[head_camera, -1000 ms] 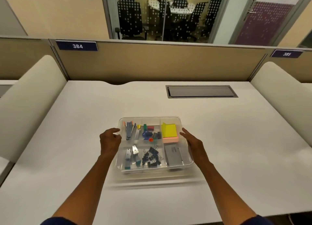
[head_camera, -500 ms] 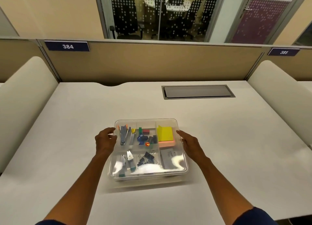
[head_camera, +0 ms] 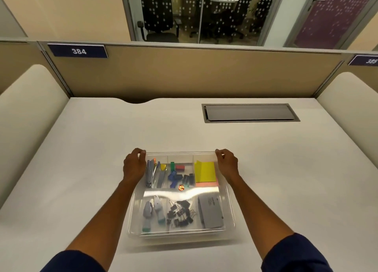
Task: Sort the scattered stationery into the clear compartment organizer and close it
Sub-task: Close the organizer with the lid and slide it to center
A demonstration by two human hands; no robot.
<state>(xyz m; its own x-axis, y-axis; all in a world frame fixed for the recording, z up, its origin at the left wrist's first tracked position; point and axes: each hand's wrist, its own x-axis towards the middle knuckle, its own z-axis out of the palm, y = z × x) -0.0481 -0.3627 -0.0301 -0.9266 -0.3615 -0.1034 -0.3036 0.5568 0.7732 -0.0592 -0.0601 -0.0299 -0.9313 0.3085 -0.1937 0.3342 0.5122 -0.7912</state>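
The clear compartment organizer (head_camera: 230,208) sits on the white desk in front of me, and a transparent lid (head_camera: 184,192) lies over it, showing a band of glare. Through the lid I see yellow sticky notes (head_camera: 205,171), black binder clips (head_camera: 181,213), a grey box (head_camera: 210,213), staple removers (head_camera: 153,212) and small coloured pieces (head_camera: 176,174). My left hand (head_camera: 134,165) curls over the lid's far left corner. My right hand (head_camera: 227,162) curls over its far right corner.
A grey cable hatch (head_camera: 249,112) is set into the desk behind the organizer. A tan partition (head_camera: 184,73) closes the back, and padded cream dividers stand at the left (head_camera: 26,112) and right (head_camera: 351,108).
Both hands have slid from the organizer's sides up to its far corners. The box now sits nearer to me in view, as the camera has tilted.
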